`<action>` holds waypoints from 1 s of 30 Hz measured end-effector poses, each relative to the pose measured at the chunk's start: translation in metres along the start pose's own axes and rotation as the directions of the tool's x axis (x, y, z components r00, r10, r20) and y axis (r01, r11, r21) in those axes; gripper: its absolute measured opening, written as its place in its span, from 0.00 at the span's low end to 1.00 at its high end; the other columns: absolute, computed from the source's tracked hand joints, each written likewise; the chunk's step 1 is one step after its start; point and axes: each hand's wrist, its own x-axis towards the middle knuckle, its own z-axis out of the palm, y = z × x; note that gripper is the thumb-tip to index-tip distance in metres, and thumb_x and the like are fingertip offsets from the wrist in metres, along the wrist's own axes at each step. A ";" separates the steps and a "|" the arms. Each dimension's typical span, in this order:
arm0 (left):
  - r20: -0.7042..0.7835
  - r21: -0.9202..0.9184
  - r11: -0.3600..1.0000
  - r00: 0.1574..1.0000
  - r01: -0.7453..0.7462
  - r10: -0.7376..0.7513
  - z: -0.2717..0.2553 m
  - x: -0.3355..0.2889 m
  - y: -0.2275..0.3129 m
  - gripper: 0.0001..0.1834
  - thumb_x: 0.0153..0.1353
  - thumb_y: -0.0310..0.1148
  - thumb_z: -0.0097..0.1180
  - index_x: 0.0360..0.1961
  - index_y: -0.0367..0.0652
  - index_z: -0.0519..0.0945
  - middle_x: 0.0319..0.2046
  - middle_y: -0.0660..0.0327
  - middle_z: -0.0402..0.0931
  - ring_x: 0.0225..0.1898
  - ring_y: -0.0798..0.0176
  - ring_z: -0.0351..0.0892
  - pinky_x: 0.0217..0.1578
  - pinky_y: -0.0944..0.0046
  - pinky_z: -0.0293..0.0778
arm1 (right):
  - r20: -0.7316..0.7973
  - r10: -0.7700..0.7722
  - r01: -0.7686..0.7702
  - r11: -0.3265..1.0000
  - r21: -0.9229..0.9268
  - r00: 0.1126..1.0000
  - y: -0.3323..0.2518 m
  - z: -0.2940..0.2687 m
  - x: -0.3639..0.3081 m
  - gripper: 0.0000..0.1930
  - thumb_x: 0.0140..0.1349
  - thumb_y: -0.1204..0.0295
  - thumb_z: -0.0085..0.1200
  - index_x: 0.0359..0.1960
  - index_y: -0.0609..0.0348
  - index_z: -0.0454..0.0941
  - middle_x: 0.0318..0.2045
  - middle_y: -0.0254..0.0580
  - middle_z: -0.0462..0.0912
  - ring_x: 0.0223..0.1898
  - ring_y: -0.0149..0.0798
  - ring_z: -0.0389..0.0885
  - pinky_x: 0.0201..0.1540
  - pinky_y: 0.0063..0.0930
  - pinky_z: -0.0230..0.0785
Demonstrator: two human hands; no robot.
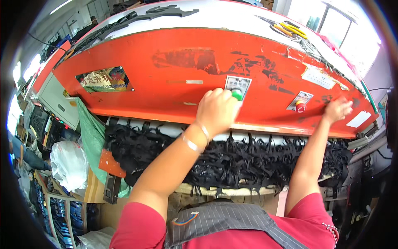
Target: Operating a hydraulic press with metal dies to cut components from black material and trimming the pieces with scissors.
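Observation:
My left hand is curled, knuckles up, right against a green push button on a small metal plate. Part of the button is covered by the hand, and nothing shows in the fingers. To the right, my right hand is at the red machine panel, its fingers partly spread and a little blurred. What lies under that hand is hidden. Between the hands, a red mushroom-shaped button stands out from its own plate.
Below the panel lies a thick mass of black cut strips. On the white machine top are black scraps, scissors and yellow-handled pliers. To the left are a grey cabinet, green sheeting and a white plastic bag.

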 end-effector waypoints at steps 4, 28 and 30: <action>-0.001 -0.145 0.984 0.994 0.104 -0.105 -0.032 -0.058 0.020 0.13 0.56 0.30 0.58 0.18 0.42 0.71 0.20 0.55 0.65 0.25 0.48 0.67 0.28 0.53 0.66 | 0.117 0.072 -0.129 0.773 0.621 0.991 -0.028 -0.085 -0.020 0.33 0.70 0.55 0.40 0.66 0.70 0.53 0.66 0.64 0.53 0.68 0.58 0.51 0.69 0.47 0.43; 0.811 0.335 0.755 0.236 0.563 -0.536 -0.094 -0.202 0.011 0.21 0.58 0.50 0.49 0.23 0.45 0.84 0.24 0.52 0.80 0.31 0.46 0.80 0.37 0.51 0.76 | 0.491 -0.648 0.085 0.552 0.829 -0.582 -0.067 -0.328 -0.204 0.20 0.45 0.53 0.67 0.30 0.55 0.80 0.27 0.49 0.82 0.34 0.50 0.82 0.36 0.43 0.73; 0.723 0.210 0.718 0.389 0.664 -0.571 -0.082 -0.185 -0.012 0.20 0.58 0.50 0.53 0.23 0.45 0.83 0.21 0.54 0.79 0.27 0.46 0.80 0.33 0.53 0.76 | 0.390 -0.715 -0.161 0.570 0.806 -0.581 -0.111 -0.294 -0.185 0.18 0.51 0.53 0.62 0.33 0.55 0.81 0.27 0.50 0.82 0.33 0.51 0.82 0.37 0.42 0.73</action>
